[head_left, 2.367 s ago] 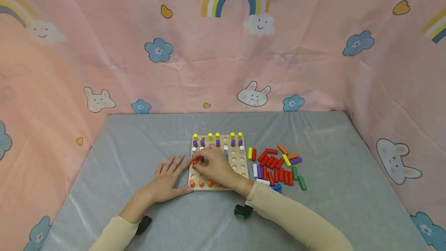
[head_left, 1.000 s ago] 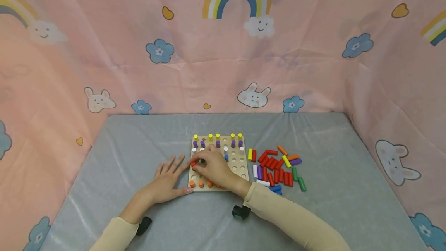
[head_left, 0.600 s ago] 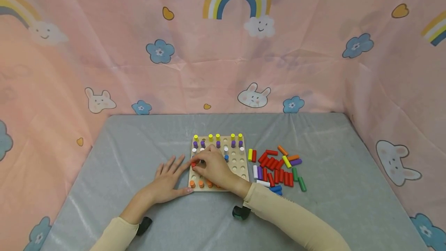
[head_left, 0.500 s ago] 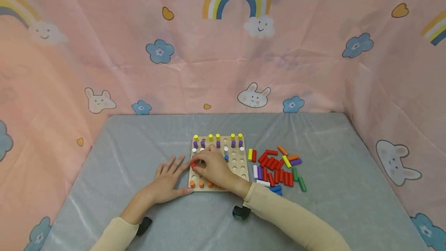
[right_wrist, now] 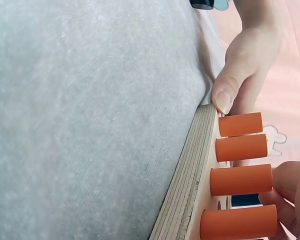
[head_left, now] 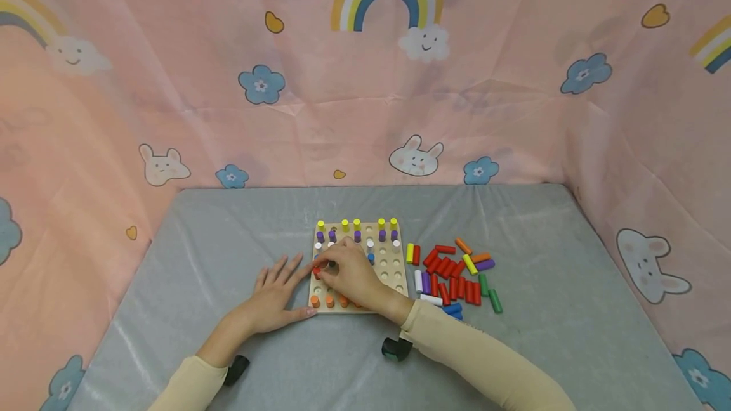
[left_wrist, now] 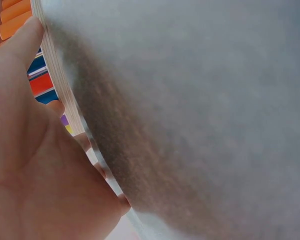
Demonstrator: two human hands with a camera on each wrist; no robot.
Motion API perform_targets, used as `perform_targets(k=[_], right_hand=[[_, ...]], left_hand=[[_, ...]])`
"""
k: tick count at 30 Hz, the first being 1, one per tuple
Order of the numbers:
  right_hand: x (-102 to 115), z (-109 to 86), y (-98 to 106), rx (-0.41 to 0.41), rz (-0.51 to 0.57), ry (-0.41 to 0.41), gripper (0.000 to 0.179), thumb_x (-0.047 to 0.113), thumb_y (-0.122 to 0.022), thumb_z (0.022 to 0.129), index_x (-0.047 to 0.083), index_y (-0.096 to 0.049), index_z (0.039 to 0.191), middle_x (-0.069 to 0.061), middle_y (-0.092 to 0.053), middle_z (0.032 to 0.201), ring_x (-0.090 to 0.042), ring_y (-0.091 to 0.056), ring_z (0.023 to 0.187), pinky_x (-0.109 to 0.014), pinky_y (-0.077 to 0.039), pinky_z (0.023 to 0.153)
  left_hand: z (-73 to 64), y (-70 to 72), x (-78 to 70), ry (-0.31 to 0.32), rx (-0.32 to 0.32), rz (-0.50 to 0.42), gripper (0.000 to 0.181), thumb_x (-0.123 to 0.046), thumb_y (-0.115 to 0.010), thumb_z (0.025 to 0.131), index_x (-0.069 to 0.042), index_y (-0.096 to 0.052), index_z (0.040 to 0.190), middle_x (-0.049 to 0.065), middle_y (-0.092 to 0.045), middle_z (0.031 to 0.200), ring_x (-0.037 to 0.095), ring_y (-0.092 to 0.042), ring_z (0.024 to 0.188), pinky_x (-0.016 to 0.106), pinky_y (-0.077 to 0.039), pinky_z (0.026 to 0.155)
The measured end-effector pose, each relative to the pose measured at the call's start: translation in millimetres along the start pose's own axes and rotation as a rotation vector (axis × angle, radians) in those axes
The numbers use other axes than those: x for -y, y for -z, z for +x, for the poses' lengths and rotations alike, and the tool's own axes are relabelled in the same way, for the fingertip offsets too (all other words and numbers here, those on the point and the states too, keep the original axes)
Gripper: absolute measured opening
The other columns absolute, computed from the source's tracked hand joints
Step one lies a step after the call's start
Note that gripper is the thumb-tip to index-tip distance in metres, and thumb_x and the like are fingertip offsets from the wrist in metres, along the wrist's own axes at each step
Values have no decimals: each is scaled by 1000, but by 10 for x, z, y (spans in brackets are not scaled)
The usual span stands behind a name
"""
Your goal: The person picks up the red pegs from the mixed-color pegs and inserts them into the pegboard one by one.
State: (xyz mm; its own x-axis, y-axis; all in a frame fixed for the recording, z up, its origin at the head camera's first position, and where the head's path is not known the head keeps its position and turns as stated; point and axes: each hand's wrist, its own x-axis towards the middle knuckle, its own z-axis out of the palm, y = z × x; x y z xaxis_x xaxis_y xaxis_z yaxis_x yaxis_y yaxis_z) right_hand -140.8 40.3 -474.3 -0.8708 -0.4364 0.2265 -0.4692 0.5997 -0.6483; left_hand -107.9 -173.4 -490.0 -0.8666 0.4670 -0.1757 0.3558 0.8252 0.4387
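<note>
A wooden pegboard [head_left: 391, 279] lies on the table with rows of coloured pegs standing in its holes. My right hand [head_left: 358, 278] reaches over the board and pinches a red peg [head_left: 316, 273] with thumb and fingertips, at the leftmost column. Beside the board's left edge is my left hand [head_left: 273, 302], fingers spread; its thumb [right_wrist: 224, 99] touches the near left corner. Orange pegs [right_wrist: 241, 181] stand along the near edge, close under my right hand. Between thumb and board edge, the left wrist view shows the red peg [left_wrist: 41, 84]. My right hand hides several middle holes.
Loose pegs lie right of the board: mostly red pegs [head_left: 445, 265], with green pegs [head_left: 494, 300], blue pegs [head_left: 452, 309] and others. Yellow pegs [head_left: 356, 224] stand in the far row. A pink printed cloth [head_left: 320, 119] rises behind the grey table [head_left: 228, 227].
Since the oldest frame, my right hand has brought the red peg slightly left and nearer, lower at the leftmost column. Over the last second it barely moves. The left hand stays in place.
</note>
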Motion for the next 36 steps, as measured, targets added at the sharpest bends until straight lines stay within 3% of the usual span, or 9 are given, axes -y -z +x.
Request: perform_targets(k=[8, 14, 19, 25, 32, 36], right_hand=[[-10, -7, 64, -28, 43, 29, 12, 14, -75, 86, 16, -77, 98, 5, -76, 95, -20, -54, 88, -28, -38, 80], [-43, -28, 136, -58, 41, 34, 13, 13, -76, 85, 14, -77, 98, 5, -75, 97, -16, -55, 95, -34, -44, 89], [-79, -51, 192, -57, 21, 27, 13, 13, -77, 85, 14, -77, 97, 5, -74, 95, -17, -55, 92, -31, -43, 85], [-118, -104, 279, -68, 67, -19, 15, 12, -77, 86, 12, -76, 101, 2, -74, 99, -23, -54, 93, -30, -40, 78], [-207, -143, 374, -117, 42, -34, 14, 13, -78, 85, 15, -76, 99, 3, -74, 99, -16, -54, 99, -35, -45, 90], [-240, -166, 447, -143, 53, -35, 14, 11, -78, 84, 15, -75, 97, 3, -73, 96, -16, -54, 98, -35, -45, 88]], left_hand=[[0, 13, -9, -10, -14, 11, 88, -57, -64, 89, -24, -23, 159, 13, -16, 167, 45, -11, 153, 74, -11, 113], [4, -13, 30, -26, -34, -18, 89, -61, -63, 88, -22, -26, 158, 15, -19, 166, 47, -12, 152, 75, -9, 112], [26, -95, 119, -40, -58, -20, 90, -68, -59, 87, -28, -22, 159, 12, -17, 167, 44, -11, 152, 74, -8, 113], [55, -129, 163, -14, -46, -13, 92, -67, -62, 85, -29, -21, 159, 8, -14, 168, 41, -7, 154, 72, -7, 115], [50, -110, 136, 5, -20, -1, 92, -67, -61, 86, -29, -20, 159, 7, -12, 169, 39, -5, 155, 71, -6, 116], [28, -63, 75, 4, -8, 3, 91, -65, -62, 86, -26, -23, 159, 11, -13, 168, 43, -7, 154, 73, -7, 115]])
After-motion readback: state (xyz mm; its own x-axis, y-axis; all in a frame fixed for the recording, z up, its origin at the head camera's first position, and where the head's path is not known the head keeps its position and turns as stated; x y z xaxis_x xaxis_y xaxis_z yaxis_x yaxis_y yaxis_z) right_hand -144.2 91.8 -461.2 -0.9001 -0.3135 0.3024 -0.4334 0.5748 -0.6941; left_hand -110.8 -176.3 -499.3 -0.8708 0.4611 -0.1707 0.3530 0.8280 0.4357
